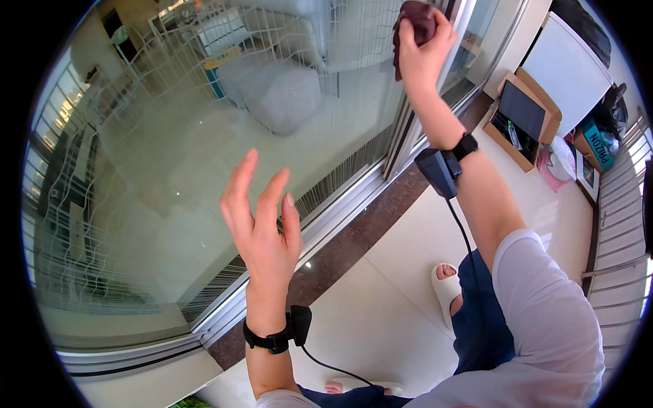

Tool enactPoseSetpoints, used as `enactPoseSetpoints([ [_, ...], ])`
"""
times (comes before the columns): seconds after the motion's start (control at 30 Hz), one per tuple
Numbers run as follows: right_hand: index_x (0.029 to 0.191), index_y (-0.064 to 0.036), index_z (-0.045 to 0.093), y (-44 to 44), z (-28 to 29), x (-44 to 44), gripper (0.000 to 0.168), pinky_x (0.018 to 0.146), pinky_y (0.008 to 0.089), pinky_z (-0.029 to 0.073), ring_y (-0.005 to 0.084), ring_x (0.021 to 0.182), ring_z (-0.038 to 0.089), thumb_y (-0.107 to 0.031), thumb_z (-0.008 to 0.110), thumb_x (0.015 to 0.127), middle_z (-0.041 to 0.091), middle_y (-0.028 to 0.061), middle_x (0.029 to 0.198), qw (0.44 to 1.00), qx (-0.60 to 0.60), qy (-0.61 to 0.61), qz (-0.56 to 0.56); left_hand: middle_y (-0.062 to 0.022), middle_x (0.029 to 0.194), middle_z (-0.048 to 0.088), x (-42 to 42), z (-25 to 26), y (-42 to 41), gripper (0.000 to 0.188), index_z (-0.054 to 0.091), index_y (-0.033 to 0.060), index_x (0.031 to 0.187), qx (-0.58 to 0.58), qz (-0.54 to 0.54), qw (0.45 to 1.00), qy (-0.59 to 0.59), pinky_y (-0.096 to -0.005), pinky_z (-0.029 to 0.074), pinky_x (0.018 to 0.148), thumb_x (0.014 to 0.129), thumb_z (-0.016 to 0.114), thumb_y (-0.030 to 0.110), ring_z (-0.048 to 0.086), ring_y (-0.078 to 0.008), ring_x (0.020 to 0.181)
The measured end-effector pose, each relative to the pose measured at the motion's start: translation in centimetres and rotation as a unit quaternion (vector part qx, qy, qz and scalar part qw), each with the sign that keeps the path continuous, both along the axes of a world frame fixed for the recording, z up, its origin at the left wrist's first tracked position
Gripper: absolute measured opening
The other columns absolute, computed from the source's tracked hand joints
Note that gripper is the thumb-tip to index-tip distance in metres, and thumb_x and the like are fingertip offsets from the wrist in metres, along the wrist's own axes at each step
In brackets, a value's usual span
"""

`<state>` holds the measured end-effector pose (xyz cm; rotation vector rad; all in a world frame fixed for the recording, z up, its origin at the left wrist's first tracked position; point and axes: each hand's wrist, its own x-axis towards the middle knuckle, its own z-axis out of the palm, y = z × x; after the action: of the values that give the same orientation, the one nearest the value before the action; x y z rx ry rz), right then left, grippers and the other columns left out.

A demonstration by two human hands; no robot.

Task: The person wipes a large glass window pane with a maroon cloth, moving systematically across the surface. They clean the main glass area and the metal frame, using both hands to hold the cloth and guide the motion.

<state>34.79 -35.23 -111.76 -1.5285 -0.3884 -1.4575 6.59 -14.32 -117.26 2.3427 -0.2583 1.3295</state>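
My right hand (426, 48) grips a dark maroon cloth (419, 20) at the upper right edge of a large glass door panel (168, 168). The cloth is bunched under the fingers and appears to lie against the glass beside the metal frame. Empty, with fingers apart, my left hand (265, 219) is raised in front of the lower part of the pane. Whether its fingertips touch the glass I cannot tell. Each wrist carries a black strap with a small cabled device.
A metal door track (352, 191) and a brown stone sill (357, 229) run diagonally below the pane. An open cardboard box (551, 112), plastic bags (561, 160) and a white panel (566, 71) stand at right, near a metal railing (612, 224). Furniture shows through the glass.
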Motion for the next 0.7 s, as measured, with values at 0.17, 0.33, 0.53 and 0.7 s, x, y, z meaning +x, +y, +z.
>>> enactPoseSetpoints([
  [0.17, 0.130, -0.009, 0.053, 7.9, -0.8, -7.6, 0.055, 0.106, 0.0433, 0.039, 0.0361, 0.130, 0.042, 0.002, 0.072, 0.079, 0.048, 0.0177, 0.133, 0.997, -0.055, -0.060, 0.014, -0.0169, 0.144, 0.049, -1.5, 1.2, 2.0, 0.029, 0.069, 0.0040, 0.113, 0.000, 0.036, 0.999, -0.039, -0.0437, 0.044, 0.100, 0.085, 0.065, -0.001, 0.049, -0.0339, 0.125],
  [0.33, 0.106, -0.015, 0.067, 13.2, 0.6, -13.9, 0.048, 0.092, 0.0489, 0.046, 0.0351, 0.111, 0.057, -0.007, 0.078, 0.059, 0.056, 0.0108, 0.123, 0.928, -0.222, -0.264, 0.141, -0.0164, 0.143, 0.050, -2.7, 1.6, 2.5, 0.028, 0.068, 0.0029, 0.113, -0.059, 0.067, 0.993, -0.072, -0.0412, 0.047, 0.096, 0.085, 0.065, 0.000, 0.053, -0.0328, 0.119],
  [0.53, 0.123, -0.015, 0.060, 10.5, -2.8, -12.8, 0.061, 0.100, 0.0490, 0.043, 0.0381, 0.124, 0.048, -0.005, 0.076, 0.066, 0.050, 0.0171, 0.132, 0.971, -0.170, -0.137, 0.095, -0.0139, 0.141, 0.051, -4.0, -0.9, 3.0, 0.028, 0.069, 0.0017, 0.111, -0.054, 0.046, 0.997, -0.025, -0.0375, 0.048, 0.091, 0.083, 0.065, -0.002, 0.056, -0.0296, 0.114],
  [0.7, 0.127, -0.012, 0.056, 9.1, -7.7, -9.7, 0.064, 0.099, 0.0475, 0.044, 0.0401, 0.118, 0.050, 0.001, 0.072, 0.067, 0.049, 0.0194, 0.129, 0.998, -0.019, -0.028, 0.057, -0.0138, 0.141, 0.051, -2.7, -2.6, 1.4, 0.029, 0.069, 0.0011, 0.110, -0.048, 0.004, 0.999, 0.017, -0.0378, 0.049, 0.088, 0.083, 0.065, -0.003, 0.055, -0.0293, 0.115],
])
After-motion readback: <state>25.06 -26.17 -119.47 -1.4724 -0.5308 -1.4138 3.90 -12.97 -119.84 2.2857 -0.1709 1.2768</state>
